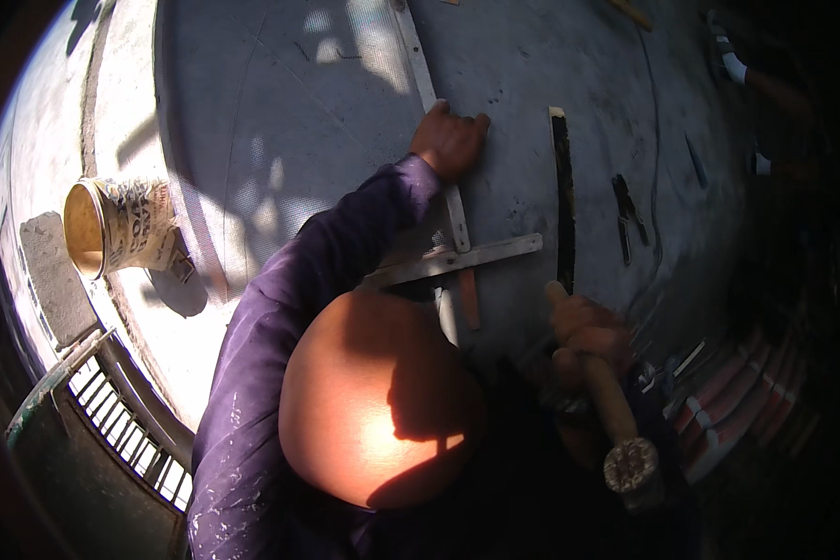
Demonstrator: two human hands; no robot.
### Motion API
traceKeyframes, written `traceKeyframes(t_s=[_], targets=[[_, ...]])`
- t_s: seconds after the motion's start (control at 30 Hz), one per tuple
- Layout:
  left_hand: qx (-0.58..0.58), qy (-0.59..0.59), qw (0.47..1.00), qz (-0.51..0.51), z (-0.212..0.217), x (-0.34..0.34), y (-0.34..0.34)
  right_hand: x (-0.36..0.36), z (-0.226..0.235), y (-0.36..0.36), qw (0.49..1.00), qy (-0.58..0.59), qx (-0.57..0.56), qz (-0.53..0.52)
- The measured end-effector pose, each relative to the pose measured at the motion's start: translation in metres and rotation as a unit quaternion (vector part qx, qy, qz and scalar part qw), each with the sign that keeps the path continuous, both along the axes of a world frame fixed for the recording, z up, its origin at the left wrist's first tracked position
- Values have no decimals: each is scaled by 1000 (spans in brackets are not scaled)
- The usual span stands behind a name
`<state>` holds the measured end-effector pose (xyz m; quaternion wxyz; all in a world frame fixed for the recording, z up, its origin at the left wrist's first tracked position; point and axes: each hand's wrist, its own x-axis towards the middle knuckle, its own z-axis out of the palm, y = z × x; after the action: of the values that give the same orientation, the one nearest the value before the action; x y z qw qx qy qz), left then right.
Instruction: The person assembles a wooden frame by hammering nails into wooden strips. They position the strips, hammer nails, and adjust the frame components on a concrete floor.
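- In the head view, the left hand [450, 142] lay over the long bar [418, 58] on the grey floor [523, 65]; its fingers looked curled, but I could not tell whether they grasped the bar or merely pressed it.
- The right hand [592, 336] was clenched around the hammer [610, 399] by its wooden handle, with the head down toward the lower edge and the handle's end by the near end of the dark strip [565, 201].
- The cross bar [499, 252] lay across the near end of the long bar; whether the two were fastened could not be told.
- The step seemed to be steadying the long bar with the hammer ready. Doing it well probably called for firm, even pressure, fingers clear of any strike, and a check that the cross bar had not shifted.
- Hard shade around the right hand likely called for extra care in aiming.
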<state>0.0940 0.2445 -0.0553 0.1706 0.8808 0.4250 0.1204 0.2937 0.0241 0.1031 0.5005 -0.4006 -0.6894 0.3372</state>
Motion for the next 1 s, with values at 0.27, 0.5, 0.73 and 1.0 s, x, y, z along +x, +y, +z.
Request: traceKeyframes(t_s=[0.27,0.5,0.73,1.0], targets=[[-5,25,1000,-10,0,1,-3,18,-45,13,879,-425,-215,-13],[-20,44,999,-12,-2,3,-1,28,-30,8,984,-160,-71,43],[9,18,1000,3,-2,-1,0,27,-46,6,900,-377,-218,15],[18,-3,1000,1,-3,2,-1,21,-51,15,904,-337,-263,22]])
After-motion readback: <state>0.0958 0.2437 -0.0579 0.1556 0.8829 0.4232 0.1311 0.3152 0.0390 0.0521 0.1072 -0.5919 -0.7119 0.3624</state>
